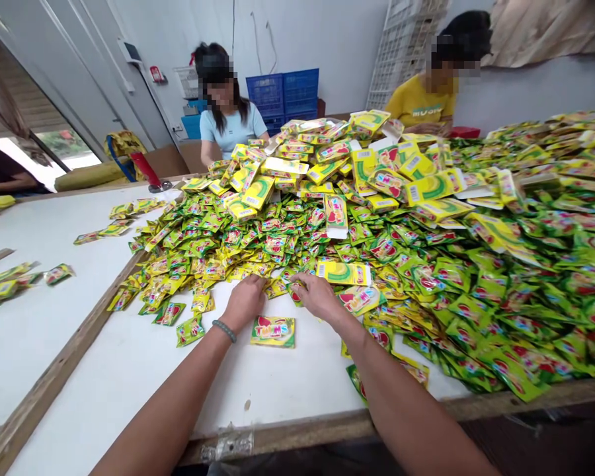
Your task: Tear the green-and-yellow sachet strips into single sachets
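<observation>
A huge heap of small green-and-yellow sachets (387, 251) covers the white table (129, 370), with yellow cartons (344, 272) lying on top of it. My left hand (245, 301) reaches into the near edge of the heap, fingers curled among the sachets; a bead bracelet is on its wrist. Beside it my right hand (316, 294) has its fingers closed on a sachet (295, 293) at the heap's edge. One sachet (272, 330) lies flat on the table just below both hands.
Two other people sit at the far side: one in a light blue shirt (231, 125), one in a yellow shirt (419, 99). Loose sachets (10, 281) lie on the left table. Blue crates (282, 92) stand by the back wall. A wooden edge (297, 433) rims the table.
</observation>
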Available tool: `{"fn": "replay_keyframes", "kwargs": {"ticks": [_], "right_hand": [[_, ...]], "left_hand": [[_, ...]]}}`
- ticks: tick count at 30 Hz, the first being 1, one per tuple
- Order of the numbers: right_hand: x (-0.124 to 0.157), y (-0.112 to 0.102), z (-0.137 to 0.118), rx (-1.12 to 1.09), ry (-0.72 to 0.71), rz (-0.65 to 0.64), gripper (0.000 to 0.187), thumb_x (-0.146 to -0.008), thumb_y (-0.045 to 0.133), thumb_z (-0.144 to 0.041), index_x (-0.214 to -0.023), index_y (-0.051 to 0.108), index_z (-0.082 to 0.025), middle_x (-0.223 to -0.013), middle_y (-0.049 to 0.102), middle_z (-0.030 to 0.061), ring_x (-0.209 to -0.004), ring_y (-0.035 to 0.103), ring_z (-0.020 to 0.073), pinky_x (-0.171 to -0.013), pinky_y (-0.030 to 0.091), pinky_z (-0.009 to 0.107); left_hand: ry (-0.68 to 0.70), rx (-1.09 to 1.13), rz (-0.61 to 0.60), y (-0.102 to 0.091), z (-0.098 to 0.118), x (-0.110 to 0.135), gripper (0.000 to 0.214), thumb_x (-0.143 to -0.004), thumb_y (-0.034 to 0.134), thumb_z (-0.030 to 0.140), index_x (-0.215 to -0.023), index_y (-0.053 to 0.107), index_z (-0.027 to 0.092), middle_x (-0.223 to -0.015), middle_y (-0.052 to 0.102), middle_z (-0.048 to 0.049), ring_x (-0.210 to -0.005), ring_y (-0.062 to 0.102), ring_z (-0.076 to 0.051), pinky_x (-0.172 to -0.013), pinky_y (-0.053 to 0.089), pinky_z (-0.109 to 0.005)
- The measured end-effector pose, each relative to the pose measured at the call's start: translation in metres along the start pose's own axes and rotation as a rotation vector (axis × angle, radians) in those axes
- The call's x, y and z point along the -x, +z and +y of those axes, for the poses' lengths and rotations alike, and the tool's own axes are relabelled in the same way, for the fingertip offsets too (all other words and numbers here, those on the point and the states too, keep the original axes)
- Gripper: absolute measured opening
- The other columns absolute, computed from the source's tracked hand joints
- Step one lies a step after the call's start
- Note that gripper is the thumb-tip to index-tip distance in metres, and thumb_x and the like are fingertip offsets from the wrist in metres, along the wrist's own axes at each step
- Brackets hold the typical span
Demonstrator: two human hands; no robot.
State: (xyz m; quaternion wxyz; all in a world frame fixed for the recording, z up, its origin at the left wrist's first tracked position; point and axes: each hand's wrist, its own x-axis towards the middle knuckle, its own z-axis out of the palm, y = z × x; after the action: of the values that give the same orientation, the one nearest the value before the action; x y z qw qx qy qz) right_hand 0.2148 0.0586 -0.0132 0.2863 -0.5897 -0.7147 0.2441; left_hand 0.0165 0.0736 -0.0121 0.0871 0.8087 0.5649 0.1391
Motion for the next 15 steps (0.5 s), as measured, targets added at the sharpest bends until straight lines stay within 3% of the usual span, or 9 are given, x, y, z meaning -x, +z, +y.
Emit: {"fn": "replay_keyframes", "kwargs": {"ticks": [4, 7, 10, 15], "right_hand": [[-0.001, -0.005, -0.002, -0.392, 0.099, -0.045, 0.019, -0.076, 0.061, -0.028, -0.092, 0.066, -0.019, -0.080, 0.070, 0.0029, -0.078, 0.064, 0.0180, -0.067, 0.047, 0.026], [-0.002, -0.006, -0.005, -0.629, 0.137, -0.053, 0.024, -0.069, 0.068, -0.035, -0.083, 0.061, -0.018, -0.067, 0.064, -0.0008, -0.064, 0.061, 0.0143, -0.056, 0.045, 0.023], [-0.002, -0.003, -0.009, -0.761, 0.157, -0.029, 0.033, -0.062, 0.073, -0.042, -0.074, 0.052, -0.019, -0.054, 0.054, -0.0061, -0.047, 0.052, 0.0104, -0.046, 0.040, 0.021], [0.000, 0.007, -0.015, -0.800, 0.168, -0.034, 0.038, -0.062, 0.071, -0.048, -0.069, 0.046, -0.020, -0.052, 0.052, -0.0066, -0.042, 0.051, 0.0104, -0.044, 0.040, 0.022]], "left_hand": [[-0.146, 0.102, 0.064, -0.008, -0.002, -0.001, 0.024, -0.084, 0.041, 0.026, -0.083, 0.062, 0.016, -0.076, 0.065, -0.0084, -0.073, 0.060, -0.021, -0.067, 0.044, -0.032], [-0.284, 0.671, 0.093, -0.016, 0.004, 0.010, 0.019, -0.080, 0.051, 0.035, -0.077, 0.057, 0.017, -0.069, 0.060, -0.0018, -0.066, 0.059, -0.016, -0.064, 0.047, -0.029], [-0.420, 1.276, 0.009, -0.015, 0.014, 0.026, 0.021, -0.070, 0.065, 0.034, -0.074, 0.054, 0.016, -0.066, 0.058, 0.0019, -0.058, 0.056, -0.011, -0.062, 0.048, -0.025], [-0.469, 1.664, -0.033, -0.003, 0.022, 0.040, 0.017, -0.068, 0.069, 0.022, -0.078, 0.056, 0.015, -0.066, 0.058, 0.0030, -0.054, 0.053, -0.006, -0.053, 0.044, -0.017]]}}
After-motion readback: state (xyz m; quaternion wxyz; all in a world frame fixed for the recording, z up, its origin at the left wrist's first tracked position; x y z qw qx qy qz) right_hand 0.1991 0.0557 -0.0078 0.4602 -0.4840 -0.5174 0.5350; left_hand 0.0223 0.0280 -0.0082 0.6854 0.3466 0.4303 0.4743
